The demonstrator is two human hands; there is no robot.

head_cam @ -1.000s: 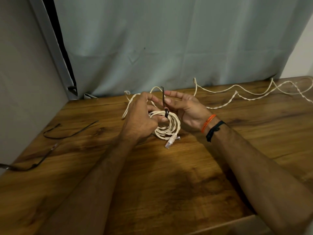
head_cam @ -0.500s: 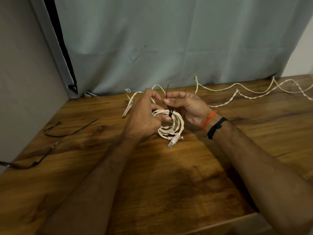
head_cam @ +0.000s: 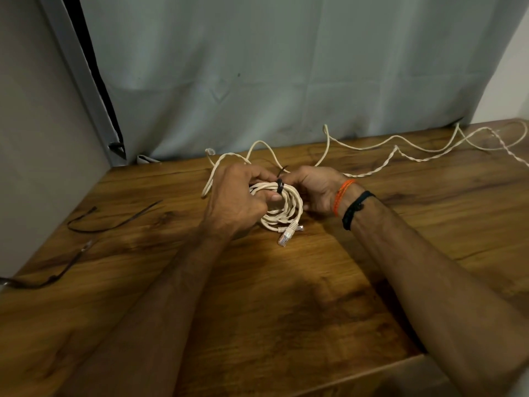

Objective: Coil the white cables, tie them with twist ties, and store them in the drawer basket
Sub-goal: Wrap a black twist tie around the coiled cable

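Wooden tabletop fills the lower view, backed by a pale curtain. Between both my hands, raised slightly off the table, sits the coiled white cable. Its ring faces roughly toward me, and two connector plugs hang from its near edge.

A black twist tie wraps the top of the coil, at the far side of the ring from me. Its free ends project up and away from me, toward the curtain.

My left hand grips the left side of the coil, thumb lying across the strands just below the tie. My right hand is curled at the right side, fingertips meeting the tie's ends; whether it pinches them firmly I cannot tell exactly.

Both hands are equally near the tie, which stands directly between them. I judge the tying step incomplete; the next twist turns about the tie's upright ends.

Another white cable lies uncoiled along the far right. Spare black ties lie well apart on the left. No drawer basket is in view.
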